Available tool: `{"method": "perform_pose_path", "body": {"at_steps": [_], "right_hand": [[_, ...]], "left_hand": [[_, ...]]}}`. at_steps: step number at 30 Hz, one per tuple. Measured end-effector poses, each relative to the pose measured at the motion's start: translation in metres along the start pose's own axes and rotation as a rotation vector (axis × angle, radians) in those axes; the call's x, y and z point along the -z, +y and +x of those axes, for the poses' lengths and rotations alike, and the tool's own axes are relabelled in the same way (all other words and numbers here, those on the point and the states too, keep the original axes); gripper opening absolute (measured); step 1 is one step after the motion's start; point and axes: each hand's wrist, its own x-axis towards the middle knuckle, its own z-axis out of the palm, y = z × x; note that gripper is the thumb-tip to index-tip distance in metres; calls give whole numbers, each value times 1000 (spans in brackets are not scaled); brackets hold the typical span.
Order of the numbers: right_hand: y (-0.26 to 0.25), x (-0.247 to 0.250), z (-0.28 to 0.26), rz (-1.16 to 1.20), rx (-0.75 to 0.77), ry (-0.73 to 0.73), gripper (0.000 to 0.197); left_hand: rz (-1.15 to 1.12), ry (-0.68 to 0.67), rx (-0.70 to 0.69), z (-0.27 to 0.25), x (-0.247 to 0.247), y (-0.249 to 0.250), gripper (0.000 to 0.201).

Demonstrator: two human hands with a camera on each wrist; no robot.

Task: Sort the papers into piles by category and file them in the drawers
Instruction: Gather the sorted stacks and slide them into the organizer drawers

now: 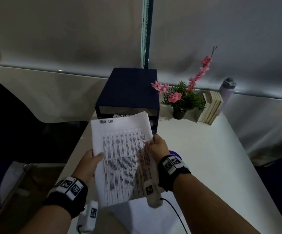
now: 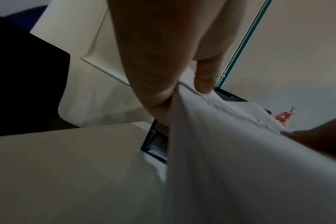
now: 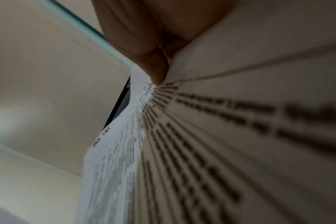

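Note:
A stack of printed task-list papers [image 1: 121,154] with a handwritten heading is held up over the white table [image 1: 204,157]. My left hand [image 1: 89,162] grips its left edge, thumb on top. My right hand [image 1: 157,146] pinches its right edge. In the left wrist view the thumb and fingers [image 2: 203,78] clamp the sheets [image 2: 240,166]. In the right wrist view a fingertip [image 3: 157,72] presses the printed page [image 3: 220,151]. Behind the papers stands the dark blue drawer unit [image 1: 130,92]; its labelled drawer front is partly hidden by the stack.
A potted plant with pink flowers [image 1: 184,97], a row of books [image 1: 211,107] and a lilac bottle [image 1: 227,92] stand at the back right. More white paper [image 1: 145,215] lies on the table near me. A dark chair [image 1: 10,124] is on the left.

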Motion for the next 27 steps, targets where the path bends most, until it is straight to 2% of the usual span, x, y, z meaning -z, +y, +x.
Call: {"method": "perform_pose_path", "body": {"at_steps": [4, 7, 11, 16, 17, 20, 21, 24, 26, 27], "right_hand": [[-12, -5, 38, -16, -55, 32, 18], [-24, 3, 57, 28, -94, 64, 22], [-33, 3, 64, 93, -70, 56, 30], [-33, 5, 41, 143, -95, -56, 45], [-31, 4, 38, 165, -89, -48, 44], [-32, 3, 43, 131, -36, 137, 21], [-34, 3, 49, 159, -43, 163, 19], [-38, 1, 65, 265, -51, 75, 35], [-42, -2, 74, 220, -17, 62, 42], [-42, -3, 79, 198, -1, 70, 38]], "left_hand": [[91, -217, 63, -25, 10, 9, 26], [139, -253, 57, -32, 9, 23, 20], [142, -127, -23, -1, 3, 48, 18], [114, -67, -67, 49, -17, 84, 20], [125, -44, -84, 58, -21, 90, 20], [276, 42, -151, 85, -32, 103, 21], [299, 78, -171, 93, -34, 106, 26], [299, 172, -200, 110, -40, 112, 43], [264, 197, -194, 118, -45, 118, 38], [252, 206, -181, 123, -46, 120, 33]]}}
